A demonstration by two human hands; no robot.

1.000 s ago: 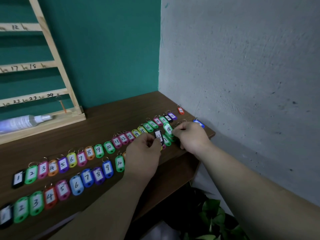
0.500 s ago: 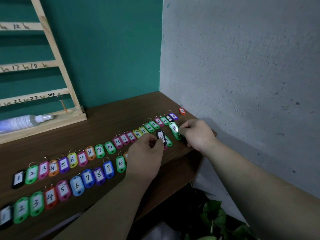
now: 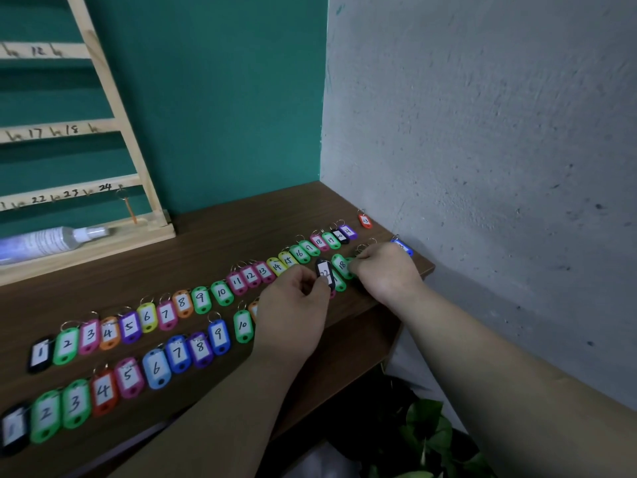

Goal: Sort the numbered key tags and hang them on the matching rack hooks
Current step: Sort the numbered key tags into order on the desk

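Brown wooden table [image 3: 206, 243] stands in a corner between a teal wall and a grey wall, and the wooden rack [image 3: 115, 108] with written numbers leans at the back left.

Head view: two rows of coloured key tags lie on the table, the back row [image 3: 201, 298] and the front row [image 3: 178, 353]. Each tag lies with its long axis running away from the person and its ring at the far end. The left hand [image 3: 293, 305] pinches the black tag [image 3: 324, 272] between thumb and fingertips. This tag is lifted at the right end of the rows, its long axis also points away, slightly tilted. The right hand [image 3: 386, 270] has curled fingers on the green tag [image 3: 342, 265], which lies just beside the black one.

Compared with half a second ago, the right hand sits a little nearer to the person, and a blue tag [image 3: 401, 246] behind it shows again. The black tag is held as before.

The black tag has a white label with 22; the green one shows 18.
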